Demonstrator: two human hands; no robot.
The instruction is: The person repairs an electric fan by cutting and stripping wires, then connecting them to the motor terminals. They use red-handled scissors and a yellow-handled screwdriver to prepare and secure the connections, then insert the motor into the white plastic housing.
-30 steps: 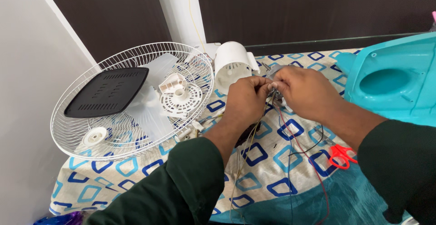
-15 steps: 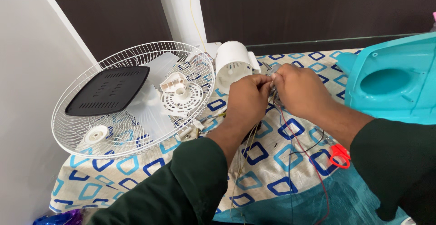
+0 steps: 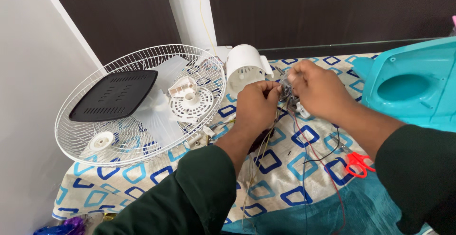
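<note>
The right hand has edged slightly left, toward the left hand.

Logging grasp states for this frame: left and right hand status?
Left hand: closed, pinching the small wired motor part.
Right hand: closed on the same part from the other side.

My left hand and right hand meet over a small motor on the cloth. A fan grille lies left, a housing behind, scissors right.
</note>
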